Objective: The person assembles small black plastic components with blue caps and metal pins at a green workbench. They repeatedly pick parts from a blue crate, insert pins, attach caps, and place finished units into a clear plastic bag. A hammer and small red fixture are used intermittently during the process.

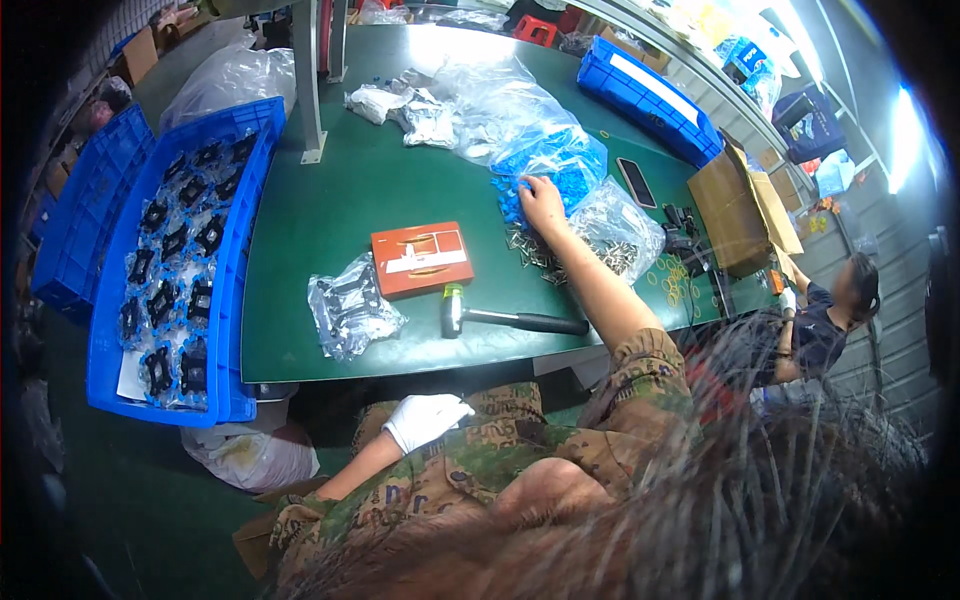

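My bare right hand (541,204) reaches across the bench to a heap of small blue plastic pieces (509,198) spilling from a clear bag (520,110). Its fingers bend down onto the pieces, and whatever they pinch is hidden. In a white glove, my left hand (428,420) rests low over my lap, fingers closed, with a small dark tip at their end that I cannot make out. Metal screws (530,252) lie below my right wrist. Nearer me are a mallet (510,319), a red-orange box (422,259) and a bagged dark part (352,306).
On the left stands a blue crate (107,372) of bagged black parts, beside a metal post (306,80). Toward the right are a phone (636,183), yellow rings (675,285), a cardboard box (732,215) and a long blue bin (645,95). A co-worker (830,320) is at the far right.
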A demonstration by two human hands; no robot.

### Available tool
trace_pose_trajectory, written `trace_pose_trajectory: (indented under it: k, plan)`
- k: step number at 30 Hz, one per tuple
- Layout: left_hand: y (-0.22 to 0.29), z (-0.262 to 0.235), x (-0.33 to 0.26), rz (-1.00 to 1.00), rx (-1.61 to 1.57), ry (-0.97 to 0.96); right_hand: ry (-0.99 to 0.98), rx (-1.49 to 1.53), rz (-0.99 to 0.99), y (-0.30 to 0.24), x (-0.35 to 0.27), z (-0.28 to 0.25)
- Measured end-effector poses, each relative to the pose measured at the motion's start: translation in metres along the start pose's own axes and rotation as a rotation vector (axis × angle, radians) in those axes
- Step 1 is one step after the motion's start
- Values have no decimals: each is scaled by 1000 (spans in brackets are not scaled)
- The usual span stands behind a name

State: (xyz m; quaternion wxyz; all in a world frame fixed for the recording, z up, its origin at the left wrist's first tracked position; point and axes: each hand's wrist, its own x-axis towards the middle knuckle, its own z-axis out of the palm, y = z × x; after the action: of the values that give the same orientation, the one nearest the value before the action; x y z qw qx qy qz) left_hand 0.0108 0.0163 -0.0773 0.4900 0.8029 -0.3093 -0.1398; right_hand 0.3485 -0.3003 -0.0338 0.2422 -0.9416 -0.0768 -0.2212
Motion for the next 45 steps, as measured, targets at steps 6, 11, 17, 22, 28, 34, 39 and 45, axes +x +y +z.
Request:
trace_pose_trajectory:
  k: [6,11,17,22,28,34,39,45]
  plan:
    - [18,-6,-1,54,58,24,-78,-5,-247,-53,-34,0]
    - [15,-3,-7,-88,-127,-47,-316,43,-391,-62,-46,-23]
    - [1,1,-10,-229,-389,-51,-155,78,-349,-73,-40,-103]
    - [36,-14,-4,-418,-404,-51,-438,-134,-524,-93,-106,-127]
    - [50,-19,-1,-373,-361,-53,-463,-155,-403,-95,-127,-101]
    - [53,-24,-2,-276,-202,-23,-503,-219,-439,-98,-121,-98]
    - [62,-31,2,-227,-56,-14,-609,-323,-478,-91,-110,-94]
    - [68,-30,-10,-332,-137,-37,-651,18,-476,-144,-142,-138]
